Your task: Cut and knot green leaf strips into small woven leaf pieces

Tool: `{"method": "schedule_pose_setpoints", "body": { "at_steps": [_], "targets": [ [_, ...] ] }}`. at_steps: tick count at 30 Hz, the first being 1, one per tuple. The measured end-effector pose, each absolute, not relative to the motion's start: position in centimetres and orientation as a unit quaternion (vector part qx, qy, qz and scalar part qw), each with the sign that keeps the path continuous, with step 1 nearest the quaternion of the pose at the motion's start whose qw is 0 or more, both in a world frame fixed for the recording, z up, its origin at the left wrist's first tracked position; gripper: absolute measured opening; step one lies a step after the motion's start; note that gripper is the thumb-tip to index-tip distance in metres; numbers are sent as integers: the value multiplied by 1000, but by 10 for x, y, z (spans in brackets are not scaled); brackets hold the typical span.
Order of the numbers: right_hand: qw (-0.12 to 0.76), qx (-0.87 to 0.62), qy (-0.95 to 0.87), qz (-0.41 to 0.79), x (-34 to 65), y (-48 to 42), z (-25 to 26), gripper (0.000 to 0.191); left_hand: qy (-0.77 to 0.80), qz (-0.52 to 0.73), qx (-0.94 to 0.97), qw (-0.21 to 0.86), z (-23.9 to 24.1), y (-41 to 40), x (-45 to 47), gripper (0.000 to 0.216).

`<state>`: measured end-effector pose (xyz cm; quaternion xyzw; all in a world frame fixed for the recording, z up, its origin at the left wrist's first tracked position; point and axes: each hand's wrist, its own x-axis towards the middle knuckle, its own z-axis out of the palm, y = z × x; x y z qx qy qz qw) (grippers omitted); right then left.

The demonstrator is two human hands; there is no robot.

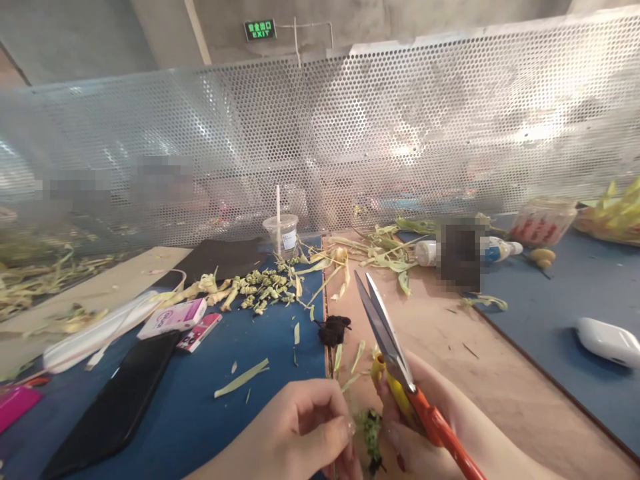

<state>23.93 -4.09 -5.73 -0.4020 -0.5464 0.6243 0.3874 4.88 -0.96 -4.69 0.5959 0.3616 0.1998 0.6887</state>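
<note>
Head view: knotted pieces (263,288) at 8 o'clock look done, green piece (371,430) between hands maybe midway, loose leaves (386,236) at 3 seem unworked; right hand (415,445) grasps scissors (400,370) at 5, plus yellow thing (379,365); scissors' long axis 5-to-11, tips toward 11, blades parted; left hand (310,427) at 6 curled, can't tell if gripping anything
</note>
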Motion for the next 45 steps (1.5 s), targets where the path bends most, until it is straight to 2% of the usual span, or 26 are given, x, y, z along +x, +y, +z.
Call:
{"method": "schedule_pose_setpoints", "body": {
  "at_steps": [8,15,25,33,39,45],
  "targets": [
    [402,-395,-535,629,234,-41,-47,24,364,235,627,648,-51,-10,51,28],
    [377,-408,-557,617,238,-43,-36,23,387,278,573,667,-46,-15,55,14],
    [402,-378,-545,631,233,-42,-42,26,350,288,521,723,-43,-18,58,16],
    [415,-391,-580,582,233,-41,-52,21,352,270,535,718,-47,-18,56,21],
    [383,-444,-577,568,238,-41,-39,23,417,320,572,630,-39,-18,56,20],
    [319,-489,-585,563,252,-36,-32,27,479,443,555,517,-29,-16,49,19]
  ]
}}
